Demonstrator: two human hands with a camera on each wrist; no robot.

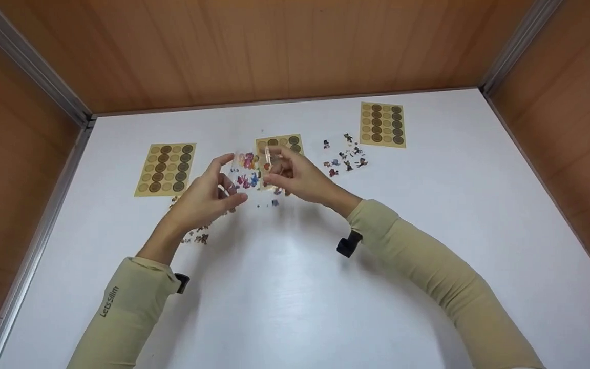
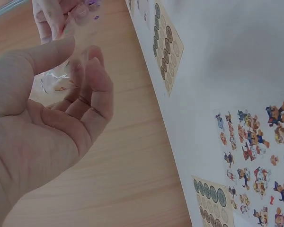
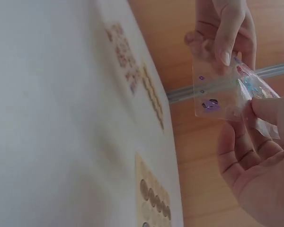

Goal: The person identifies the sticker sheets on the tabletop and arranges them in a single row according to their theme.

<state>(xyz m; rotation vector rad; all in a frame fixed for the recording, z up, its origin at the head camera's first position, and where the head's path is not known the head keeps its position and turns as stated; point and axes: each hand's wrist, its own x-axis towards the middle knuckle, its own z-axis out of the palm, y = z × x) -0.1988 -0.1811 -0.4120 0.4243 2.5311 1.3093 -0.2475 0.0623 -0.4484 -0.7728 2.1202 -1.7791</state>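
Both hands hold up a clear sticker sheet (image 1: 246, 179) printed with small colourful pony-like figures, above the white table. My right hand (image 1: 302, 177) pinches its right side between thumb and fingers. The sheet (image 3: 217, 97) looks bent near that grip in the right wrist view. At the opposite side is my left hand (image 1: 200, 200), its thumb on one face and curled fingers behind. Through the film, those fingers show in the left wrist view, where the left hand (image 2: 47, 123) fills the near side. Behind the sheet lies a yellow sheet of round stickers (image 1: 292, 139), partly covered.
Similar yellow sheets of round stickers lie at the left (image 1: 166, 170) and the back right (image 1: 383, 124). A clear sheet with small dog figures (image 1: 347, 156) lies right of the hands; another clear sheet (image 1: 201, 238) is partly under the left hand. Wooden walls (image 1: 285, 56) border the white table (image 1: 285, 297).
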